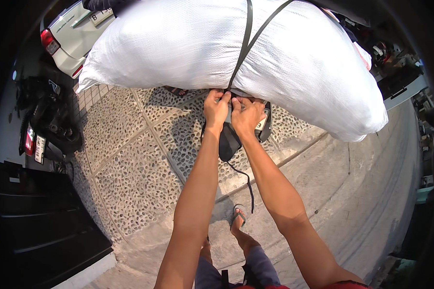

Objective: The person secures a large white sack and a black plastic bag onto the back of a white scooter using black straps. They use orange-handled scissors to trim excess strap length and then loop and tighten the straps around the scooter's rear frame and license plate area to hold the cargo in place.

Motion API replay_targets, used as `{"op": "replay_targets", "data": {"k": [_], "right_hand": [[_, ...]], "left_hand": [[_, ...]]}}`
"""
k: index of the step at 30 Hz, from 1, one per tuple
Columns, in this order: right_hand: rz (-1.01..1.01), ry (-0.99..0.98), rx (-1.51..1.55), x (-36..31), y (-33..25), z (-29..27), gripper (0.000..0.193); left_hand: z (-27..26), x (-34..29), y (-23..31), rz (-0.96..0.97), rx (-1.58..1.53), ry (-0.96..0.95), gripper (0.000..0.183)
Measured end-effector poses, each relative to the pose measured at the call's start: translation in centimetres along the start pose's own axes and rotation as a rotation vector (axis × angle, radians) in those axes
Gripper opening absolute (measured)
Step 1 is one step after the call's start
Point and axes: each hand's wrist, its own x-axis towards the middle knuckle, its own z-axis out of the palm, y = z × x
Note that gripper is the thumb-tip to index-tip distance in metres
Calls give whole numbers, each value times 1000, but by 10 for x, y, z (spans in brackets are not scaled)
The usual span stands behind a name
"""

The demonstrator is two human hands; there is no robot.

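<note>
A large, bulging white woven sack [178, 45] lies crosswise over the rear of a motorcycle, whose dark mudguard [229, 144] shows beneath it. Two runs of a black strap [246, 45] cross the sack and meet at its near lower edge. There my left hand [216, 111] is closed, thumb and fingers pinching the strap. Close beside it, my right hand [247, 114] has its fingers curled at the same strap end, knuckles up; the fingertips are partly hidden. A loose black cord [248, 182] hangs below the mudguard toward the ground.
A pale car [70, 41] stands at the far left. Below it are a dark parked motorcycle [50, 118] and a black gate panel [38, 216]. Pebbled paving [135, 188] meets a concrete roadway [361, 192] on the right. My sandalled foot [238, 217] stands behind the motorcycle.
</note>
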Motion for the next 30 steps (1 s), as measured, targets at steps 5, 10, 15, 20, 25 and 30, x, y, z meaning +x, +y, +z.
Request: {"op": "replay_targets", "data": {"k": [5, 10, 15, 20, 25, 30], "right_hand": [[-207, 9, -5, 10, 20, -9, 20], [-212, -202, 23, 16, 27, -22, 17], [-209, -164, 130, 12, 21, -23, 22], [-46, -272, 297, 13, 26, -35, 22], [387, -622, 698, -30, 2, -92, 19], [171, -925, 528, -51, -56, -230, 16]], "left_hand": [[11, -7, -8, 338, 446, 20, 15], [10, -26, 16, 492, 509, -93, 14], [1, -28, 24, 421, 548, -233, 15], [-6, -34, 21, 322, 370, -289, 28], [-20, -80, 50, -300, 126, -415, 34], [-46, -134, 173, -98, 677, -533, 33]]}}
